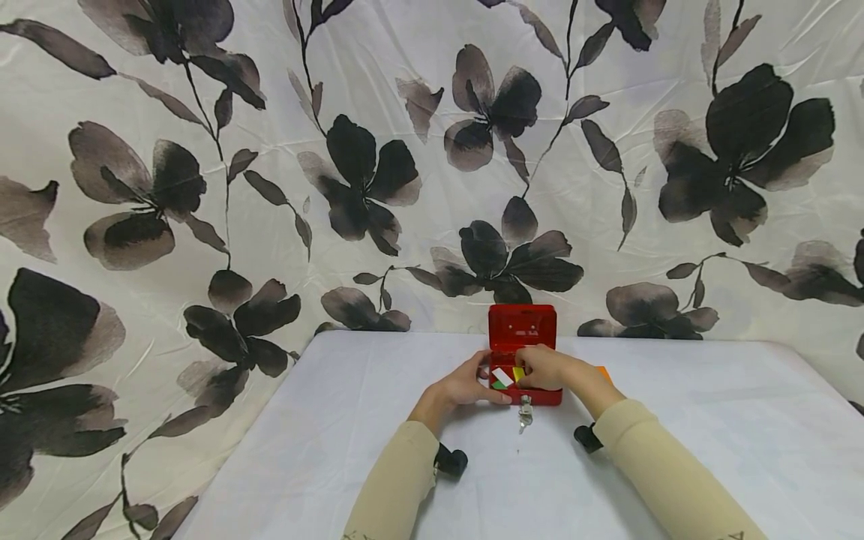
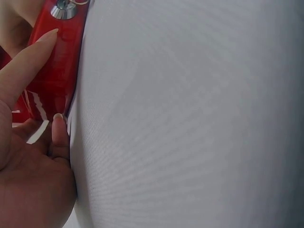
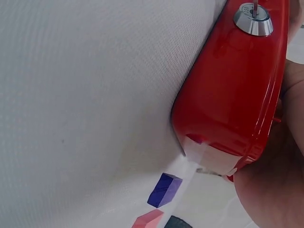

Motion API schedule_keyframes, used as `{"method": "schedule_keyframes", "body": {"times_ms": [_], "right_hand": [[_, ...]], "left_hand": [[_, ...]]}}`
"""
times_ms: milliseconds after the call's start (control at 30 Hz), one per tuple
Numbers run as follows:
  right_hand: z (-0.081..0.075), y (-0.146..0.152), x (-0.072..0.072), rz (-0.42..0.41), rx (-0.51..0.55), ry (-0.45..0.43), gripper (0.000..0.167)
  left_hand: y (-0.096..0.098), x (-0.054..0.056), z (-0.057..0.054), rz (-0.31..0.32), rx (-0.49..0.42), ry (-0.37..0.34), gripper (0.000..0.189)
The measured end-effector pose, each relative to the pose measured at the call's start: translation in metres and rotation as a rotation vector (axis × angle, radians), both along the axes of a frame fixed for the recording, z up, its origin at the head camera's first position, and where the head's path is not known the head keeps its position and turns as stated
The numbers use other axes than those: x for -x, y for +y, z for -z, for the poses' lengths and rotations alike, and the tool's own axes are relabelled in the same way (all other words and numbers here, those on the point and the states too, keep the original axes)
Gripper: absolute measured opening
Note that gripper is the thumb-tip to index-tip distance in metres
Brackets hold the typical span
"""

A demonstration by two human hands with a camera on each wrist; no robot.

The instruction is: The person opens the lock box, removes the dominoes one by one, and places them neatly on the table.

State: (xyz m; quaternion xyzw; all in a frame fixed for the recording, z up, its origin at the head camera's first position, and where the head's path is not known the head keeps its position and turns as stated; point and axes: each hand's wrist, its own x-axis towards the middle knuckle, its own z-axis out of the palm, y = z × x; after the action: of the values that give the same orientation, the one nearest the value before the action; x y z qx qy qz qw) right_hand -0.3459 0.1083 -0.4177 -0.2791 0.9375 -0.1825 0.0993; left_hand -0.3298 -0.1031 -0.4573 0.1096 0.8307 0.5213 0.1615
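Observation:
A red metal cash box (image 1: 523,326) stands on the white cloth with its lid raised. Keys (image 1: 525,416) hang from the lock (image 3: 254,20) on its front. My left hand (image 1: 466,381) grips the box's left end, thumb on the front wall and the other fingers round the side. Inside lie a white piece (image 1: 502,376), a yellow piece (image 1: 518,373) and a green piece (image 1: 499,385). Over the right half, my right hand (image 1: 545,366) reaches down into the box beside the yellow piece. Its fingertips are hidden, so whether they pinch anything does not show.
Beyond the box's right end, a purple block (image 3: 164,190), a pink block (image 3: 148,220) and a dark block (image 3: 178,222) lie on the cloth. Something orange (image 1: 603,372) shows behind the right forearm. A floral curtain (image 1: 378,180) hangs behind the table (image 1: 304,450).

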Motion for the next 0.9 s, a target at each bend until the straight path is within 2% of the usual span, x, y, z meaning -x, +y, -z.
{"method": "schedule_keyframes", "body": {"times_ms": [233, 600, 900], "right_hand": [[0.0007, -0.0006, 0.0008, 0.007, -0.002, 0.006, 0.030], [0.0029, 0.0015, 0.0002, -0.023, 0.006, 0.021, 0.025], [-0.0008, 0.0073, -0.0055, -0.060, 0.098, 0.077, 0.032]], "left_hand": [[-0.0004, -0.0011, -0.0009, -0.002, -0.001, 0.001, 0.096], [0.0012, -0.0003, 0.0020, 0.005, -0.012, 0.002, 0.093], [0.0000, -0.0024, -0.0009, -0.007, -0.012, -0.012, 0.094]]}}
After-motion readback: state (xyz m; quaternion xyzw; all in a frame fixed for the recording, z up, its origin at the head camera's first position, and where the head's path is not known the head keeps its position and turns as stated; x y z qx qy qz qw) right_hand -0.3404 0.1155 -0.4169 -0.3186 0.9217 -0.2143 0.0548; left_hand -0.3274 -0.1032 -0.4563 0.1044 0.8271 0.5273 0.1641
